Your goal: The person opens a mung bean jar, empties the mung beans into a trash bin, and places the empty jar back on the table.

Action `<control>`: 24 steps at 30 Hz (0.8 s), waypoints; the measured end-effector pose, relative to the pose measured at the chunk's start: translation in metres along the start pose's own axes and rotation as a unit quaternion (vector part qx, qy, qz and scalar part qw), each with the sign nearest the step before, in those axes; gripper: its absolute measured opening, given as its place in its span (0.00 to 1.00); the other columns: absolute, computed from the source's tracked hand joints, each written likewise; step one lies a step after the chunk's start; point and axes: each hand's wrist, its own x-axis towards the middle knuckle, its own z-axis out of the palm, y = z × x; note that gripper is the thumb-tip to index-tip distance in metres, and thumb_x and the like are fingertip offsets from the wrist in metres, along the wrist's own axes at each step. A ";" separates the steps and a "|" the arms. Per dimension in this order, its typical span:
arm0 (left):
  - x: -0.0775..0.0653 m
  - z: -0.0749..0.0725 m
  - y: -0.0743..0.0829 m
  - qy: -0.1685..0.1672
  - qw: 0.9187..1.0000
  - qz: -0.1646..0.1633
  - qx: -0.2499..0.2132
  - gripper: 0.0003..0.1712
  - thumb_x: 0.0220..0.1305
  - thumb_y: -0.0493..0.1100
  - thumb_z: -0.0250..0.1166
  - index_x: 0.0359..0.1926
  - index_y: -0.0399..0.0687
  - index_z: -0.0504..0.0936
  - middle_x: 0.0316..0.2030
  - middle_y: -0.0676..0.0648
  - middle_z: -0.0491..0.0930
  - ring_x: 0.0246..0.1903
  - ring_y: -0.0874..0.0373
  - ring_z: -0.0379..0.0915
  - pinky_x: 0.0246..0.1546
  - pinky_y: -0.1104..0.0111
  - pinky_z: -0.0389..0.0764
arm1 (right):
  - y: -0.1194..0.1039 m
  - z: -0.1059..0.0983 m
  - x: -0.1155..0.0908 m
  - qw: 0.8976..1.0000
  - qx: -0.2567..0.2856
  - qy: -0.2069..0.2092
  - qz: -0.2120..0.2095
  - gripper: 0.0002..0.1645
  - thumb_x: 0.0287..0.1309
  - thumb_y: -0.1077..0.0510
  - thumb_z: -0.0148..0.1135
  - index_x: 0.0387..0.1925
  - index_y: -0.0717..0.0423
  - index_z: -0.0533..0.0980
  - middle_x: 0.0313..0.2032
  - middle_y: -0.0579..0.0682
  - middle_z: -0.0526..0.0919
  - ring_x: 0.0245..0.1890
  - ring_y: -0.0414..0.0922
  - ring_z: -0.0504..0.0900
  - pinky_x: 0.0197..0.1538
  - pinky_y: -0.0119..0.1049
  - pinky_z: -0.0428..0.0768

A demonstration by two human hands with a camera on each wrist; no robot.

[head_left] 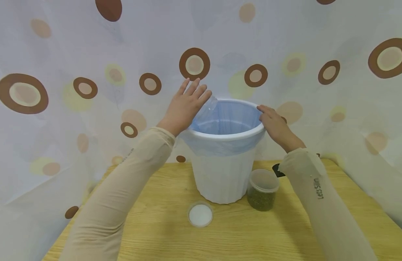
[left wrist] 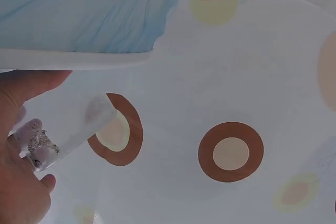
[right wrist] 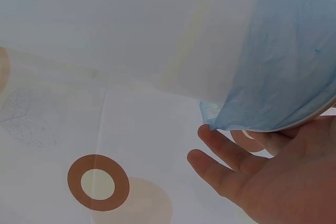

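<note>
The clear plastic cup (left wrist: 73, 134), with specks of debris (left wrist: 41, 142) visible inside, is grasped slantwise by the left hand (head_left: 187, 105) at the white bin's (head_left: 230, 136) left rim; the opposite rim is touched by the right hand's (head_left: 276, 125) loosely extended fingers.

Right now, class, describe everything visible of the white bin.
The white bin, seemingly plastic, stands upright on the wood-grained table, narrowing towards its base. A thin blue liner covers its inside and hangs outside below the white rim. The right hand touches the rim; whether the left hand does is unclear. Its inner floor is hidden.
</note>
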 end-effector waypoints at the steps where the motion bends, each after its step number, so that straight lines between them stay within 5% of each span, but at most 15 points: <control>1: 0.000 0.001 0.000 0.006 1.000 -0.003 0.003 0.39 0.58 0.26 0.60 0.68 0.49 0.58 0.69 0.44 0.57 0.73 0.46 0.41 0.71 0.55 0.38 | 0.000 0.000 0.000 1.000 -0.001 0.000 -0.001 0.36 0.68 0.53 0.27 0.74 0.60 0.46 0.75 0.59 0.43 0.74 0.59 0.40 0.70 0.59 0.44; 7: -0.004 0.006 -0.002 0.095 0.995 -0.032 0.018 0.39 0.60 0.25 0.56 0.71 0.49 0.57 0.72 0.45 0.54 0.73 0.46 0.41 0.71 0.55 0.41 | 0.000 0.000 0.000 1.000 0.004 -0.001 0.004 0.36 0.68 0.52 0.27 0.75 0.58 0.47 0.75 0.57 0.43 0.74 0.58 0.40 0.70 0.59 0.44; 13: -0.007 0.009 -0.004 0.030 0.999 -0.011 0.009 0.40 0.60 0.25 0.59 0.70 0.49 0.57 0.71 0.45 0.56 0.73 0.46 0.40 0.71 0.55 0.40 | -0.001 0.001 -0.001 1.000 0.003 0.000 0.006 0.36 0.68 0.52 0.26 0.75 0.58 0.47 0.75 0.57 0.43 0.74 0.58 0.40 0.70 0.58 0.44; 24: -0.008 0.013 -0.004 0.059 0.998 -0.025 -0.004 0.39 0.59 0.25 0.58 0.70 0.48 0.59 0.70 0.44 0.56 0.73 0.45 0.41 0.71 0.55 0.38 | -0.002 0.000 -0.001 1.000 0.002 0.000 0.006 0.35 0.68 0.53 0.27 0.74 0.59 0.47 0.75 0.58 0.43 0.74 0.57 0.40 0.70 0.58 0.44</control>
